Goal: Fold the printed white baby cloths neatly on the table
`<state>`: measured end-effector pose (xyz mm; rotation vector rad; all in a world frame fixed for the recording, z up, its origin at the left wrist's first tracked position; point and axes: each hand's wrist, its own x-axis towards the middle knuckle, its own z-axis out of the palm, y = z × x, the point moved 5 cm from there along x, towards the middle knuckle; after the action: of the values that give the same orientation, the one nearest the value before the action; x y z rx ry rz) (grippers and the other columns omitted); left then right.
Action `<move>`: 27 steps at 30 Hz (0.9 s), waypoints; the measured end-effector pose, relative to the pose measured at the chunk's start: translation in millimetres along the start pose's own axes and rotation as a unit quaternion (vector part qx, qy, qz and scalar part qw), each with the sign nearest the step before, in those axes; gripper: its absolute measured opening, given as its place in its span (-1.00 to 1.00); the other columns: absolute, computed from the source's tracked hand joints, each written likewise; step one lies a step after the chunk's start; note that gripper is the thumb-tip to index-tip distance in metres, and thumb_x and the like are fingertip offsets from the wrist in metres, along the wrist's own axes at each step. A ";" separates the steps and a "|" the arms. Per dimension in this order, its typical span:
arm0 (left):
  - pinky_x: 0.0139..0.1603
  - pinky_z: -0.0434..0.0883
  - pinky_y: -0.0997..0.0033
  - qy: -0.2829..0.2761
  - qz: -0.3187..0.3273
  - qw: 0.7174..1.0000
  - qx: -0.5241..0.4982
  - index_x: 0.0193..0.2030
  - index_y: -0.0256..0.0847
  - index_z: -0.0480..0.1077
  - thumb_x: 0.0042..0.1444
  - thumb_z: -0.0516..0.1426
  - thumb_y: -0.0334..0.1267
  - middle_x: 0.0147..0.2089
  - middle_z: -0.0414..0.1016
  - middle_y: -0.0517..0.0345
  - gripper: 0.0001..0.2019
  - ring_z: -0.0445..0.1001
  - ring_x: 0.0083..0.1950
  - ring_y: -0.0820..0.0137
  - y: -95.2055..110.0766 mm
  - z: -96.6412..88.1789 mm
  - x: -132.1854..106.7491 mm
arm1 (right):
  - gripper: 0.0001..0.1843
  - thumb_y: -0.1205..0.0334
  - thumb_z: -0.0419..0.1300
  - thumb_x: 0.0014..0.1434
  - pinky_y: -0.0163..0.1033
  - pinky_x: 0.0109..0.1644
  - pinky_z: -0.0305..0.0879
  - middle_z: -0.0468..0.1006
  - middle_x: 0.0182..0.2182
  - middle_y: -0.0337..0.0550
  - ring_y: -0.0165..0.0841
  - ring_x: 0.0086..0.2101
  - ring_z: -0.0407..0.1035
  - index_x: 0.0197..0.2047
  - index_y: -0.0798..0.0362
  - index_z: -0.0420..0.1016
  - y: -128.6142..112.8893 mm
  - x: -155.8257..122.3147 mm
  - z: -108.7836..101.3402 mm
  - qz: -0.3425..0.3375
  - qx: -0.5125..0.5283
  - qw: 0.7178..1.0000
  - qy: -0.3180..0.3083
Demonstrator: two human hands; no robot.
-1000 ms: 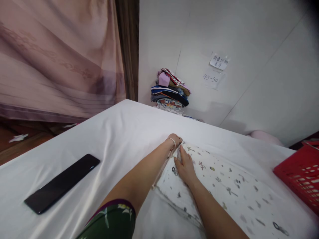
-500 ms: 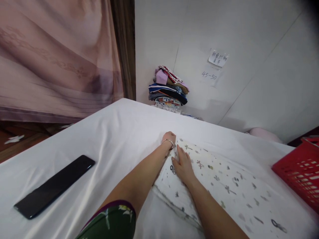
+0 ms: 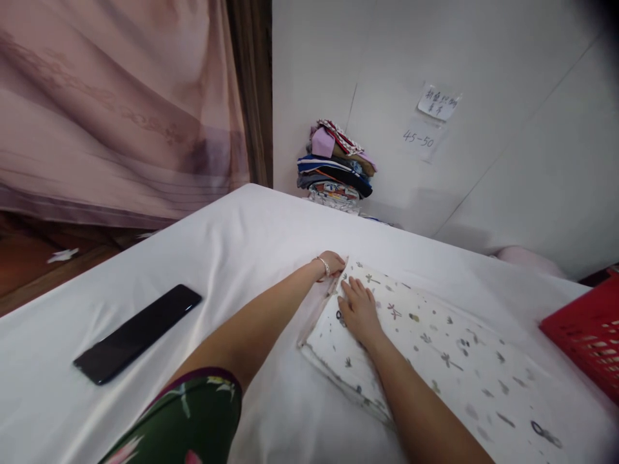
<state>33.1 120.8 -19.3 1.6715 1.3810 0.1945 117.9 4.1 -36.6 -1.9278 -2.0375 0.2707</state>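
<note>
A white cloth (image 3: 464, 335) with small palm-tree and leaf prints lies folded in layers on the white-covered table. At its far left corner is my left hand (image 3: 333, 263), wearing a bracelet, its fingers closed on the cloth's edge; the fingertips are partly hidden. My right hand (image 3: 360, 310) rests flat on top of the cloth near the same end, fingers stretched out and a little spread. The layered near edge of the cloth shows between my forearms.
A black phone (image 3: 138, 334) lies on the white table cover (image 3: 251, 238) at left. On the right stands a red basket (image 3: 587, 328). Folded clothes (image 3: 336, 164) are stacked beyond the far edge, against the wall with paper notes (image 3: 438, 103). A pink curtain (image 3: 120, 109) hangs at left.
My left hand has turned so its fingers point right at the cloth's corner, and its forearm has swung left, uncovering the cloth's left edge. My right hand stays flat. The view has shifted slightly.
</note>
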 end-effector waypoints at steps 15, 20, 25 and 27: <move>-0.58 0.18 0.56 -0.020 -0.021 0.998 0.057 -0.51 -0.25 0.44 -0.13 0.13 -0.20 -0.70 0.31 0.24 -0.84 0.20 -0.65 0.54 -10.9 -2.7 -56.6 | -0.45 0.12 -0.12 0.18 -0.01 0.24 -0.27 0.04 0.23 -0.11 -0.26 0.22 -0.15 0.23 0.07 0.08 -0.7 -1.1 -4.5 0.000 0.011 1.000 -0.001; -0.59 0.14 0.52 -0.067 -0.017 0.994 0.089 -0.60 -0.25 0.39 -0.14 0.15 -0.09 -0.75 0.20 0.26 -0.75 0.17 -0.66 0.51 -16.6 1.5 -58.6 | -0.41 0.15 -0.11 0.16 -0.02 0.24 -0.26 0.04 0.23 -0.10 -0.24 0.22 -0.15 0.25 0.14 0.02 0.4 -0.5 -2.8 0.000 0.009 1.000 -0.002; -0.60 0.12 0.55 -0.060 -0.006 0.996 0.063 -0.61 -0.27 0.33 -0.08 0.11 -0.16 -0.72 0.21 0.28 -0.77 0.14 -0.66 0.56 -25.2 6.6 -53.8 | -0.41 0.14 -0.13 0.17 -0.03 0.24 -0.27 0.05 0.23 -0.08 -0.26 0.22 -0.15 0.25 0.14 0.01 0.3 -0.6 -2.7 0.004 0.005 1.000 -0.004; -0.60 0.13 0.55 -0.052 -0.010 0.997 0.053 -0.59 -0.26 0.33 -0.08 0.10 -0.18 -0.72 0.21 0.29 -0.79 0.14 -0.66 0.56 -29.0 7.3 -53.4 | -0.42 0.12 -0.13 0.18 -0.03 0.24 -0.27 0.02 0.24 -0.07 -0.26 0.22 -0.17 0.24 0.13 0.02 0.3 -0.4 -2.1 0.003 -0.003 1.000 -0.006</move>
<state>-1.3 70.3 -22.1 1.7295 1.3495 0.0237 118.9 3.6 -34.8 -1.9400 -2.0434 0.2767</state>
